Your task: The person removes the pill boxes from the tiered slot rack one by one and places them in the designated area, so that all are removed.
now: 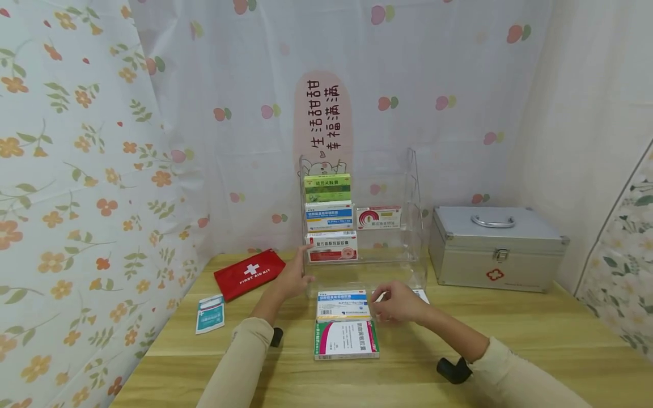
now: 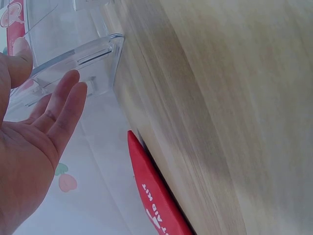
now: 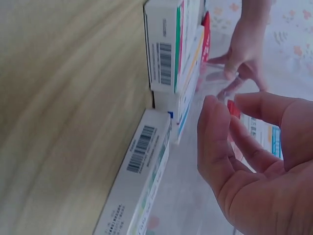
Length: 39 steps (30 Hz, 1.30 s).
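My left hand (image 1: 293, 277) is at the left side of the clear stepped rack (image 1: 388, 273), its fingertips at the left end of a white and red medicine box (image 1: 334, 253) on a lower tier. In the left wrist view its fingers (image 2: 68, 105) spread beside the rack's edge. My right hand (image 1: 399, 302) hovers just right of a blue and white box (image 1: 339, 301) on the table. Its fingers bend loosely with a gap to the thumb and hold nothing in the right wrist view. A white box (image 3: 139, 171) with a barcode lies below that hand, mostly hidden in the head view.
Higher on the rack stand a green box (image 1: 327, 188), another blue and white box (image 1: 317, 216) and a white and red one (image 1: 378, 218). A green and pink box (image 1: 347, 340) lies in front. A red first aid pouch (image 1: 250, 274), teal packet (image 1: 210, 314) and silver case (image 1: 497, 249) flank the rack.
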Each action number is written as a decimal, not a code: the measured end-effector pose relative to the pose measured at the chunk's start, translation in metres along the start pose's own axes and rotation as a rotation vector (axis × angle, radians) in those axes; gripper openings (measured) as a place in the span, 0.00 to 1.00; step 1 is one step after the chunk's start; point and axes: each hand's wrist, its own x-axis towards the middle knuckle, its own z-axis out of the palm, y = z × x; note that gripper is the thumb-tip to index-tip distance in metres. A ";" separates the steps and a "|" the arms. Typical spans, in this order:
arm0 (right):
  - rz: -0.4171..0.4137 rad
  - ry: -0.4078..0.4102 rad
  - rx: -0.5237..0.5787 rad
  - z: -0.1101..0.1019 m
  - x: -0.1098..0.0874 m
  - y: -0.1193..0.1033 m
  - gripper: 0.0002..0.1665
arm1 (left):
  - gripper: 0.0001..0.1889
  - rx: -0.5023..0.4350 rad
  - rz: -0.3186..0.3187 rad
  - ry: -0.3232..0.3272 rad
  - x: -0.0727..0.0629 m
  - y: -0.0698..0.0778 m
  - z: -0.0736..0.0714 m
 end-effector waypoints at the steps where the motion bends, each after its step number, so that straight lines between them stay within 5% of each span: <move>1: -0.001 0.008 0.001 -0.001 0.002 0.000 0.07 | 0.46 -0.002 0.003 0.002 0.000 0.000 0.000; 17: 0.007 0.185 -0.050 -0.008 0.023 -0.002 0.11 | 0.46 0.009 -0.029 0.003 -0.001 0.005 -0.001; 28: -0.166 0.299 -0.133 -0.011 0.033 -0.003 0.08 | 0.46 0.003 -0.017 0.003 0.000 0.002 0.001; 39: -0.269 0.398 -0.186 -0.013 0.052 -0.005 0.18 | 0.46 0.014 -0.012 0.001 0.000 0.002 0.001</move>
